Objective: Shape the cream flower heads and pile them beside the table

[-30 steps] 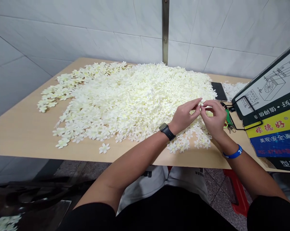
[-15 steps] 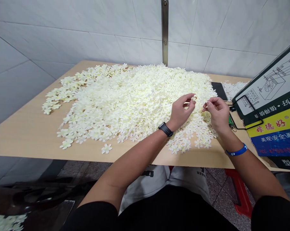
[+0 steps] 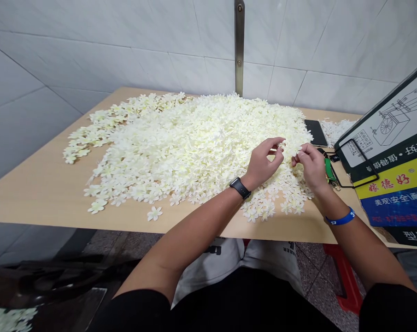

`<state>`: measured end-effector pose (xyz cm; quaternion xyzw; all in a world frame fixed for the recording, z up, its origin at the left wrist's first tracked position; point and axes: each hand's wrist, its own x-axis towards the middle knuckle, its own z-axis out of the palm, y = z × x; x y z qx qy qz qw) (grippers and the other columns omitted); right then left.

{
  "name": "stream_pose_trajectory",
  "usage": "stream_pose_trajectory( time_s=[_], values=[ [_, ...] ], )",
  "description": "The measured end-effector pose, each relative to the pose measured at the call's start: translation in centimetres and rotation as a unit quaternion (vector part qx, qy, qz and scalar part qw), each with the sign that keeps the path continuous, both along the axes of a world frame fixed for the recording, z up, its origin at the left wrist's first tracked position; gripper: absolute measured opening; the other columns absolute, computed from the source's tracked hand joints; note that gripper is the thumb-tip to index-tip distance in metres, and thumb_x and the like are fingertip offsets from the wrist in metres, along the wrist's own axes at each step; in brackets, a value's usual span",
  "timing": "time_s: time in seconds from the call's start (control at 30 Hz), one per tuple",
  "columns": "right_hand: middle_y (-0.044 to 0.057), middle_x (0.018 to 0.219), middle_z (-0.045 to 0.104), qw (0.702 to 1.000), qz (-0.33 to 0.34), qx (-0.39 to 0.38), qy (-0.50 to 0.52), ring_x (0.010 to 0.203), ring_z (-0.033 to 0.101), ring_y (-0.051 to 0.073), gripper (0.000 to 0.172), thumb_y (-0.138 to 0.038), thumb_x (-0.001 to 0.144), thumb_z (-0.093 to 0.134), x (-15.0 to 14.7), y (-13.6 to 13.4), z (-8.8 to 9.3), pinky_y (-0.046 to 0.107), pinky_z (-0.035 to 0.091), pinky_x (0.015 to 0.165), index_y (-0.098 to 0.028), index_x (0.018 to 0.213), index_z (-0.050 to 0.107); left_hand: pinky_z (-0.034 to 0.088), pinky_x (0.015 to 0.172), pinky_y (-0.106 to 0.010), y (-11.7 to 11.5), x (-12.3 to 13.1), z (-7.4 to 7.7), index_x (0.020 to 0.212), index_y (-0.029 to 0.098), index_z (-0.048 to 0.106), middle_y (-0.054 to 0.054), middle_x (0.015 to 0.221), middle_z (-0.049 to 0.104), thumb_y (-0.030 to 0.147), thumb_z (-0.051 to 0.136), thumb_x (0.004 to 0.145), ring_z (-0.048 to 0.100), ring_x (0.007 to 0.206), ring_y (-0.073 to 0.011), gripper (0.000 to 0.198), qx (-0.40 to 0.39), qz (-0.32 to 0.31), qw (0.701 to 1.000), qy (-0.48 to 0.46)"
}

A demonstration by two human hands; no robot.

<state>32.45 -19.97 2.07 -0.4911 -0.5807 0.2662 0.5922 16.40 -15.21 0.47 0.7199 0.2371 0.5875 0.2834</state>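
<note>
A big heap of small cream-white fabric flowers (image 3: 194, 143) covers most of the wooden table (image 3: 38, 193). My left hand (image 3: 263, 161), with a black watch on its wrist, hovers over the heap's right edge, thumb and forefinger pinched on a small white flower. My right hand (image 3: 310, 166), with a blue wristband, is a few centimetres to its right, fingers also pinched on a white flower piece. The two hands are close but apart.
A black phone (image 3: 315, 131) lies at the back right, next to a smaller pile of white pieces (image 3: 336, 127). Green-tagged keys (image 3: 329, 170) lie by my right hand. A large printed cardboard box (image 3: 391, 157) stands at the right edge. A tiled wall is behind.
One second ago my hands were pressed together on one flower. They then pulled apart, each keeping a piece, and now sit slightly closer again.
</note>
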Motion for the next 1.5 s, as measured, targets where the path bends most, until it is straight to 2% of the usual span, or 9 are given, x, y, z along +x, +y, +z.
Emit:
stream_pose_trajectory(
  time_s=[0.13, 0.23, 0.37, 0.57, 0.77, 1.1, 1.27, 1.37, 1.5],
  values=[
    [-0.004, 0.059, 0.052, 0.991, -0.072, 0.002, -0.108, 0.055, 0.045, 0.01, 0.032, -0.041, 0.093, 0.063, -0.3, -0.3, 0.4, 0.026, 0.036, 0.055, -0.021, 0.069, 0.055, 0.061, 0.079, -0.021, 0.0, 0.0, -0.1, 0.121, 0.017, 0.066, -0.009, 0.115, 0.074, 0.028, 0.055, 0.099, 0.069, 0.094, -0.0114, 0.027, 0.007, 0.002, 1.0, 0.007],
    [-0.003, 0.063, 0.058, 0.996, -0.053, 0.005, -0.073, 0.058, 0.052, 0.011, 0.032, -0.049, 0.09, 0.067, -0.5, -0.3, 0.6, 0.026, 0.043, 0.055, -0.021, 0.075, 0.062, 0.063, 0.081, -0.023, 0.0, 0.1, -0.2, 0.125, 0.017, 0.066, -0.01, 0.12, 0.074, 0.032, 0.056, 0.1, 0.071, 0.098, -0.0126, 0.031, 0.009, -0.012, 1.0, 0.01],
    [-0.001, 0.083, 0.069, 0.999, -0.024, 0.027, 0.0, 0.068, 0.064, 0.012, 0.027, -0.046, 0.082, 0.078, -0.8, -0.3, 0.6, 0.028, 0.056, 0.064, -0.024, 0.095, 0.072, 0.064, 0.082, -0.024, 0.1, 0.1, -0.6, 0.129, 0.016, 0.066, -0.011, 0.124, 0.074, 0.035, 0.058, 0.101, 0.075, 0.098, -0.0139, 0.035, 0.028, -0.047, 0.998, 0.009],
    [0.001, 0.089, 0.072, 0.998, -0.039, 0.053, -0.015, 0.07, 0.067, 0.013, 0.022, -0.043, 0.08, 0.081, -0.7, -0.3, 0.7, 0.03, 0.061, 0.066, -0.024, 0.088, 0.075, 0.062, 0.095, -0.031, 0.5, 0.0, -1.0, 0.131, 0.019, 0.067, -0.008, 0.127, 0.074, 0.031, 0.054, 0.103, 0.075, 0.108, -0.0176, 0.033, 0.046, -0.053, 0.997, 0.031],
    [0.001, 0.089, 0.072, 0.997, -0.03, 0.069, -0.021, 0.069, 0.068, 0.014, 0.02, -0.042, 0.079, 0.081, -0.6, -0.3, 0.8, 0.033, 0.063, 0.066, -0.024, 0.087, 0.077, 0.062, 0.097, -0.033, 0.9, 0.0, -1.3, 0.132, 0.024, 0.068, -0.004, 0.127, 0.075, 0.033, 0.053, 0.104, 0.074, 0.114, -0.0182, 0.033, 0.068, -0.041, 0.996, 0.045],
    [0.002, 0.095, 0.075, 0.997, -0.008, 0.082, -0.008, 0.074, 0.07, 0.015, 0.017, -0.037, 0.077, 0.084, -0.4, -0.3, 0.5, 0.034, 0.065, 0.069, -0.027, 0.091, 0.08, 0.063, 0.093, -0.031, 1.0, 0.1, -1.2, 0.13, 0.024, 0.07, -0.004, 0.121, 0.077, 0.037, 0.055, 0.103, 0.076, 0.107, -0.0175, 0.033, 0.071, -0.042, 0.996, 0.016],
    [0.003, 0.098, 0.076, 0.997, -0.028, 0.076, -0.018, 0.08, 0.073, 0.016, 0.018, -0.035, 0.081, 0.08, -0.6, -0.4, 0.4, 0.036, 0.067, 0.075, -0.026, 0.097, 0.08, 0.064, 0.094, -0.031, 0.7, 0.2, -1.3, 0.133, 0.023, 0.067, -0.006, 0.127, 0.074, 0.037, 0.054, 0.103, 0.074, 0.112, -0.0178, 0.035, 0.074, -0.034, 0.996, 0.025],
    [0.002, 0.096, 0.075, 0.995, -0.042, 0.088, -0.029, 0.084, 0.073, 0.016, 0.018, -0.029, 0.084, 0.076, -0.8, -0.6, 0.3, 0.033, 0.067, 0.077, -0.025, 0.102, 0.077, 0.066, 0.089, -0.028, 0.5, 0.4, -1.4, 0.134, 0.018, 0.065, -0.009, 0.126, 0.074, 0.034, 0.055, 0.103, 0.076, 0.105, -0.016, 0.037, 0.067, -0.045, 0.997, 0.011],
    [0.001, 0.091, 0.073, 0.982, -0.071, 0.14, -0.104, 0.087, 0.071, 0.015, 0.006, -0.022, 0.086, 0.071, -1.1, -0.9, 0.1, 0.028, 0.063, 0.071, -0.024, 0.091, 0.071, 0.066, 0.088, -0.024, 0.3, 0.4, -1.2, 0.128, 0.014, 0.067, -0.009, 0.121, 0.076, 0.026, 0.06, 0.099, 0.077, 0.098, -0.0137, 0.033, 0.061, -0.035, 0.998, -0.006]
  ],
)
